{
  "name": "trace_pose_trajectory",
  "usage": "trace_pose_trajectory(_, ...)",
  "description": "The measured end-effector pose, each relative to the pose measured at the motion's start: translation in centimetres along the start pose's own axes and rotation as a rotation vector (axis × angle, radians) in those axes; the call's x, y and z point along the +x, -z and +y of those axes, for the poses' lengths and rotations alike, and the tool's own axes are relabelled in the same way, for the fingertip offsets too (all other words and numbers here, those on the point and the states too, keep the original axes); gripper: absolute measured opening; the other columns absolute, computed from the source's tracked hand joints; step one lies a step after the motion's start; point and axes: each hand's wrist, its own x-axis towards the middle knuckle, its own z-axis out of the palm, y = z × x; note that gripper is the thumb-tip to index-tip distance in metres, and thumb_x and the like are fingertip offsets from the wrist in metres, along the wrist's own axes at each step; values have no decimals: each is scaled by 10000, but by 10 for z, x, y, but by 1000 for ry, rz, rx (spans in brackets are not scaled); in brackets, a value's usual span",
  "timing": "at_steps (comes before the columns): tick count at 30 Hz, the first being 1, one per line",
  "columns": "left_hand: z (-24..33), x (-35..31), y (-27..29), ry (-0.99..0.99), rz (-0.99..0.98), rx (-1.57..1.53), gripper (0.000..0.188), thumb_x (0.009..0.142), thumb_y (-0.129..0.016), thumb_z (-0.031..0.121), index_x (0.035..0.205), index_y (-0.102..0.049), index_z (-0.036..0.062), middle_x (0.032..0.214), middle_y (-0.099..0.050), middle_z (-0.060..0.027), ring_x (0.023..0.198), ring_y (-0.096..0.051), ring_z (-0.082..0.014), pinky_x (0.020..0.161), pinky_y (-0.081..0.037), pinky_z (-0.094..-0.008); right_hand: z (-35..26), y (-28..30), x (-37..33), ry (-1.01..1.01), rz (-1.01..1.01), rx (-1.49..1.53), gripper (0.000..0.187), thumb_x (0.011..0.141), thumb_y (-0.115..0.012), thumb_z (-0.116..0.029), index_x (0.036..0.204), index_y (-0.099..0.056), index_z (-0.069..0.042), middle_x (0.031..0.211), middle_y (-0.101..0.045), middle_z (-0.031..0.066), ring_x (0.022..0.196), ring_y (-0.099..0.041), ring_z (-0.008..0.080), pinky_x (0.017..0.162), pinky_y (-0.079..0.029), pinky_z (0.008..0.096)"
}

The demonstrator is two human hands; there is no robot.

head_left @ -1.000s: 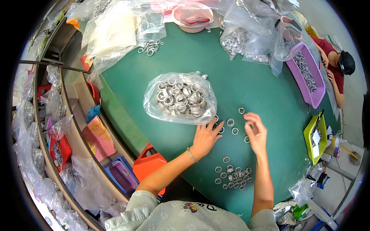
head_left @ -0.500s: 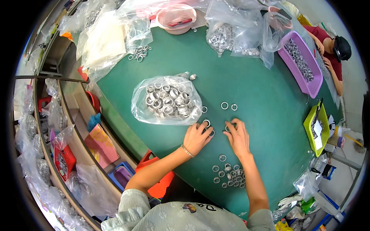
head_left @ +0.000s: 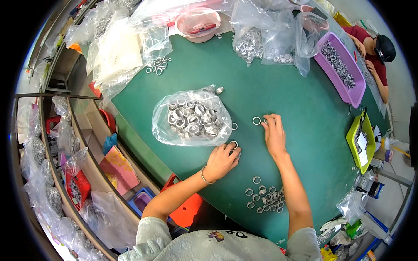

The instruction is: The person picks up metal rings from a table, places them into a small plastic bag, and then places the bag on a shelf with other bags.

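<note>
My left hand (head_left: 221, 164) is closed with its fingertips around a silver metal ring (head_left: 234, 145), low over the table beside the open clear plastic bag (head_left: 162, 132). Inside that bag lies a heap of silver rings (head_left: 191, 118). My right hand (head_left: 274, 135) pinches another ring (head_left: 265, 122), mostly covered by the fingertips. Just left of those fingers, one loose ring (head_left: 256, 120) rests flat on the green table. A further single ring (head_left: 235, 126) sits by the bag's right side. Nearer me, a cluster of rings (head_left: 270, 201) is spread left of my right forearm.
The green table (head_left: 209, 69) carries a pink basin (head_left: 198, 21), bags of rings (head_left: 249, 45), a purple tray (head_left: 348, 93) of small metal parts and a yellow-green basket (head_left: 363, 163). Another person (head_left: 378, 65) works at the far right. Shelving (head_left: 93, 152) with bags stands left.
My right hand has moved away from my left, forward and to the right, to the rings beyond it. My left hand stays near the bag. The whole view has shifted slightly.
</note>
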Motion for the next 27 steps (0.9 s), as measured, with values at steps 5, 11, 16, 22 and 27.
trace_pose_trajectory(5, -6, 2, 3, -45, -7, -21, 317, 698, -663, 151, 990, -555, 96, 962, -504, -60, 722, -542, -205, 574, -477, -314, -31, 6, 14, 198, -56, -128, 315, 776, -644, -122, 1068, -538, -71, 1012, -484, 107, 877, -534, 278, 661, -493, 380)
trace_pose_trajectory(11, -9, 1, -4, -105, -29, -13, 351, 688, -654, 134, 1025, -561, 95, 873, -515, -44, 640, -561, -181, 523, -474, -294, -36, -3, 8, 166, -107, 158, 319, 769, -643, -118, 1067, -543, -66, 1051, -480, 118, 912, -529, 293, 714, -477, 384)
trace_pose_trajectory(16, -13, -1, -4, -174, 1, 1, 353, 713, -610, 107, 1052, -547, 29, 859, -515, -51, 698, -526, -184, 579, -490, -274, -74, -18, 19, 400, -188, -61, 308, 782, -611, -128, 1068, -542, -37, 1061, -501, 140, 936, -520, 287, 754, -461, 384)
trace_pose_trajectory(22, -26, -9, 6, -276, -62, 19, 364, 731, -578, 94, 1084, -537, 16, 866, -508, -62, 738, -522, -193, 565, -492, -267, -60, -25, 18, 456, -297, 4, 223, 804, -571, -157, 995, -547, -45, 1029, -504, 134, 949, -506, 276, 743, -466, 376)
trace_pose_trajectory(27, -34, -9, 3, -354, 5, -59, 363, 733, -621, 106, 1078, -545, 26, 799, -497, -48, 709, -539, -169, 523, -493, -273, -63, -27, 13, 502, -329, -56, 143, 806, -559, -128, 924, -564, -47, 993, -517, 127, 928, -525, 289, 743, -472, 379)
